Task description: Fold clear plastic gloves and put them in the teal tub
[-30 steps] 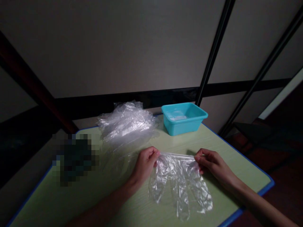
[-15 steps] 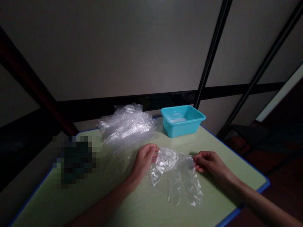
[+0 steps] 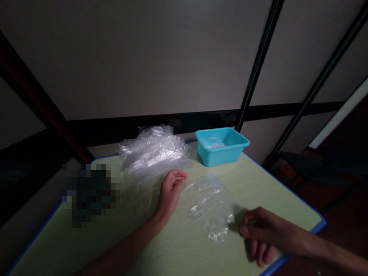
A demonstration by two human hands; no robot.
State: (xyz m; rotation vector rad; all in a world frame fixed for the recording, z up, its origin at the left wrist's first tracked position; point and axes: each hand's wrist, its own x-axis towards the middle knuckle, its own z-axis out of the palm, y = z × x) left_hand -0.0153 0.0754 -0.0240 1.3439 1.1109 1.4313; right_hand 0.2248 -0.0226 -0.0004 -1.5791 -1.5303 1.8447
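Note:
A clear disposable plastic glove (image 3: 211,207) lies spread on the table, its thin film wrinkled and shiny. Left of its upper edge is my left hand (image 3: 171,195), fingers loosely bent and holding nothing, with a small gap to the film. My right hand (image 3: 263,234) hovers by the glove's lower right side, fingers loosely curled and apart, with nothing visible in them. Behind my left hand a heap of similar clear plastic gloves (image 3: 156,151) rests near the back edge.
A turquoise plastic basin (image 3: 221,155) stands at the back right of the pale green table (image 3: 155,253) with a blue edge; something whitish lies inside. A blurred-out dark object (image 3: 93,193) is at the left. Panelled doors (image 3: 161,61) rise directly behind the table.
Both hands have let go of the glove, which now lies flatter. My right hand has moved down and towards me; my left hand has drawn slightly left.

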